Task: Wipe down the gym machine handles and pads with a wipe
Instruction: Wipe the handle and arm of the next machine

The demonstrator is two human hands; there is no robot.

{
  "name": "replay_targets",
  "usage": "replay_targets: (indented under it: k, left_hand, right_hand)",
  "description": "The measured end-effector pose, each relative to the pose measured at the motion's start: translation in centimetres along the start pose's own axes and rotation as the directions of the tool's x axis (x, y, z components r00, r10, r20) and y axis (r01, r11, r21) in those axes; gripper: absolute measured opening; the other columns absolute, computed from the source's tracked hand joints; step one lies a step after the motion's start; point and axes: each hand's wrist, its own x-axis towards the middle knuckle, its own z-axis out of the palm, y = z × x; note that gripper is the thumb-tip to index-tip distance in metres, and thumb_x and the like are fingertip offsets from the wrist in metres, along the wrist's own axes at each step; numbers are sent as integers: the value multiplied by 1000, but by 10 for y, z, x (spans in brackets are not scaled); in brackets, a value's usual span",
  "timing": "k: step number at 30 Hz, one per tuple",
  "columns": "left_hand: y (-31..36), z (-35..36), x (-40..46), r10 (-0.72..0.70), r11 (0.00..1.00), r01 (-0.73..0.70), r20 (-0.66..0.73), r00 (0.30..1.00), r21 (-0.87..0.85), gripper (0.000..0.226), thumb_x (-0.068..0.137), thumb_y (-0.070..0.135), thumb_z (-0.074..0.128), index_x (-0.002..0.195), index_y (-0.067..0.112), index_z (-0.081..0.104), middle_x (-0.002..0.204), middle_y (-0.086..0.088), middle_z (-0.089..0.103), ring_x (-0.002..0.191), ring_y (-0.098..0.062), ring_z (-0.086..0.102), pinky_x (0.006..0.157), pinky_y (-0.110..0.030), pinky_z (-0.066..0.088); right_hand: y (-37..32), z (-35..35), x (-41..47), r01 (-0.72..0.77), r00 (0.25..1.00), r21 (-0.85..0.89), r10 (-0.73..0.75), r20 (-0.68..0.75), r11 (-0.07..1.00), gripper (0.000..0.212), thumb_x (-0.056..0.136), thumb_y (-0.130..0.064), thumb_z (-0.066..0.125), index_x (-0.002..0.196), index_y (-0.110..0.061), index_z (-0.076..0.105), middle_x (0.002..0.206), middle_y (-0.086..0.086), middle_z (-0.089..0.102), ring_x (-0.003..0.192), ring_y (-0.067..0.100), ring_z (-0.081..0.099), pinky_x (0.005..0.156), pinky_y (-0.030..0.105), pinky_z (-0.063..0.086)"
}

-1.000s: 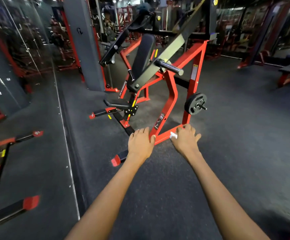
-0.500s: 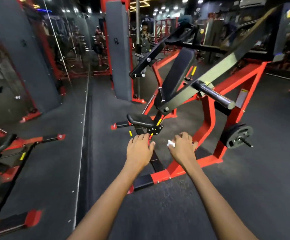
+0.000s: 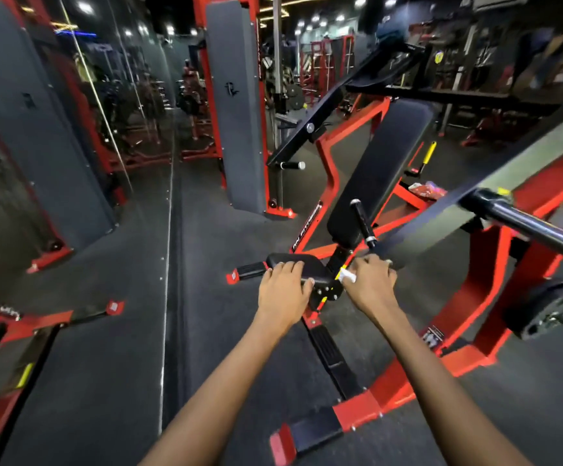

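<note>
Dark grey rubber flooring (image 3: 206, 250) runs the length of the gym, and a tall grey padded column with red edging (image 3: 236, 105) stands on it in the middle distance. To the left a mirrored wall (image 3: 71, 129) shows a second such column and more red frames, while a red and black machine foot (image 3: 41, 322) lies on the floor at the lower left. Small ceiling lights (image 3: 340, 17) dot the dark ceiling at the back, above blurred racks of further equipment, and a small red packet (image 3: 426, 191) lies on the floor to the right.
</note>
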Motion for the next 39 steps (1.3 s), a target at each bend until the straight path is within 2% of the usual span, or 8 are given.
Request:
replay_targets:
  k: [7,12,16,21,24,27,30,39]
  left_hand:
    - [-111,3,141,41,997,-44,42,998,68,44,101,39,36,137,15,45,138,-1,52,132,-21,41,110,-36,29]
    - [-190,25,265,83,996,-85,59,995,30,46,100,37,40,138,10,47,136,-7,54,131,-25,43,109,-38,30]
    - [-241,56,347,132,991,-132,11,991,-15,44,97,35,46,127,5,57,122,-12,63,119,-31,54,101,-43,40]
    - [-306,78,469,157,986,-156,-11,987,54,55,84,44,30,102,10,71,96,-5,72,96,-27,68,82,-39,54]
    - [-340,86,545,205,978,-207,61,977,25,65,88,46,21,122,8,62,118,-9,66,117,-29,58,99,-43,43]
    - [-361,94,604,231,973,-233,92,969,5,51,99,39,35,137,8,49,136,-9,54,132,-28,43,110,-42,31]
    - [-383,114,664,254,967,-252,98,962,-32,55,99,43,29,140,9,46,140,-8,51,135,-27,39,112,-41,27]
    - [-458,160,849,436,899,-428,107,893,-89,51,101,39,33,143,12,41,144,-5,47,138,-23,35,115,-39,22]
  right_hand:
    - [-83,43,129,-84,996,-21,83,-21,996,35,88,-35,55,115,-12,62,125,9,50,122,29,42,102,40,32]
    - [-138,90,254,-124,992,-11,123,-41,992,39,89,-36,52,118,-11,61,125,11,49,121,32,42,103,45,31]
    - [-168,133,339,-163,987,-15,163,-19,987,36,89,-33,54,117,-12,60,127,11,46,121,33,40,103,45,30]
    - [-216,177,468,-172,983,31,174,-58,985,34,89,-35,52,110,-11,63,121,12,51,116,33,45,98,44,33]
    - [-245,193,541,-183,981,50,186,-57,982,34,88,-34,54,110,-10,64,119,13,51,116,34,45,97,43,33]
    - [-261,202,597,-198,977,37,200,-69,980,33,87,-34,56,107,-10,64,116,12,52,115,33,47,95,42,35]
    - [-273,217,652,-229,969,37,231,-82,973,30,88,-33,54,108,-12,63,118,10,52,116,32,46,95,42,34]
    - [-320,275,805,-409,904,23,408,-127,912,29,88,-33,55,108,-13,62,120,9,49,116,31,43,101,45,31]
